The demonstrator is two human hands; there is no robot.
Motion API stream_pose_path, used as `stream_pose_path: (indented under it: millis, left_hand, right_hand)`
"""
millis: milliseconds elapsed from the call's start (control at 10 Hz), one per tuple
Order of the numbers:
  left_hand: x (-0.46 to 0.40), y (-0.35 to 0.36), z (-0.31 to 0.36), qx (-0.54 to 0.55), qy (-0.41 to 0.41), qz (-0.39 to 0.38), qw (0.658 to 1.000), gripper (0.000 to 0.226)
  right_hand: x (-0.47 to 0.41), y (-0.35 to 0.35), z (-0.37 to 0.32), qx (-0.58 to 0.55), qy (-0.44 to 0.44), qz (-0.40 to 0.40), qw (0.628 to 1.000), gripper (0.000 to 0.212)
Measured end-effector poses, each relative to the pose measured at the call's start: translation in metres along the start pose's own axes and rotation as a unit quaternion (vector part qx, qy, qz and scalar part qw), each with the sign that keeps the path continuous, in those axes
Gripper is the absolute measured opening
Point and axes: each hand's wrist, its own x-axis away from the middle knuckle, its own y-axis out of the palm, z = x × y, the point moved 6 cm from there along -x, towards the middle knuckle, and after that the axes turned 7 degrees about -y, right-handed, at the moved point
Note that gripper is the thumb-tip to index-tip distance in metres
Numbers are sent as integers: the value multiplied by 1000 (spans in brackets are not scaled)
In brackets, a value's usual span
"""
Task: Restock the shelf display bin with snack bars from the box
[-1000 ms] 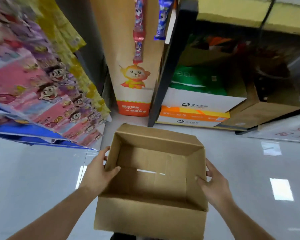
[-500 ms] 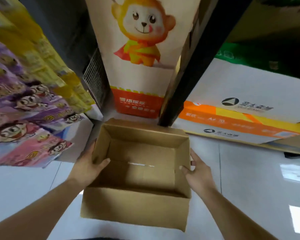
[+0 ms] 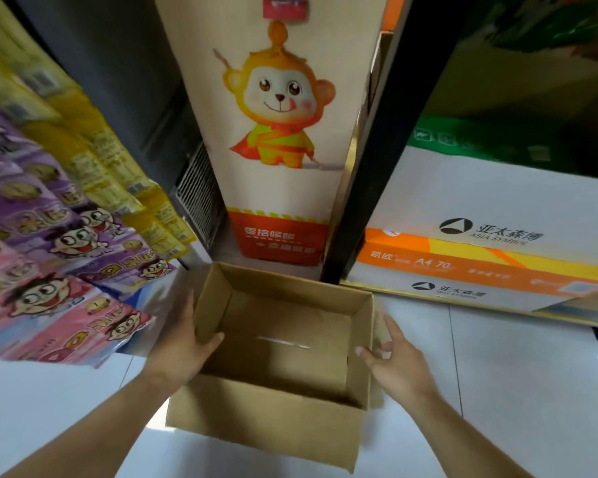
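I have both hands on the cardboard box (image 3: pixel 283 343), which sits open-topped over the glossy white tile floor (image 3: pixel 532 391); I cannot tell whether its base touches the tiles. My left hand (image 3: pixel 178 346) clasps the box's left wall, thumb hooked over the rim to the inside and the fingers (image 3: pixel 187 305) flat along the outside. My right hand (image 3: pixel 399 360) is at the box's right wall, thumb at the rim and the fingers (image 3: pixel 390 326) spread apart and fairly straight along the outside, so it looks more like a press than a firm clasp. Both forearms reach in from below the box, angled toward each other.

Compared with half a second ago, the box has come closer to the display stand and its far rim now sits just short of the stand's orange base; my grip points have hardly changed.

The box is plain brown corrugated card, rectangular, with nothing visible inside except a thin bright slit along the bottom seam. Behind the box stands a tall paper-faced monkey display stand (image 3: pixel 280 132). Left of the box hang glossy pink, purple and yellow snack packets (image 3: pixel 49 263). Right of the box, beyond a black shelf post (image 3: pixel 366 201), lies a white-and-orange A4 paper carton (image 3: pixel 480 243).
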Motion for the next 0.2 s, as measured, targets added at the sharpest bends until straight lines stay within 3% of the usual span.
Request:
stream_pose_path:
  millis: [100, 200]
  left_hand:
    - [14, -8, 20, -21, 43, 25, 999, 95]
    - [34, -5, 48, 48, 41, -20, 998, 85]
  right_hand:
    - [6, -17, -8, -2, 5, 3, 1000, 89]
    - [11, -41, -30, -53, -34, 46, 997, 77]
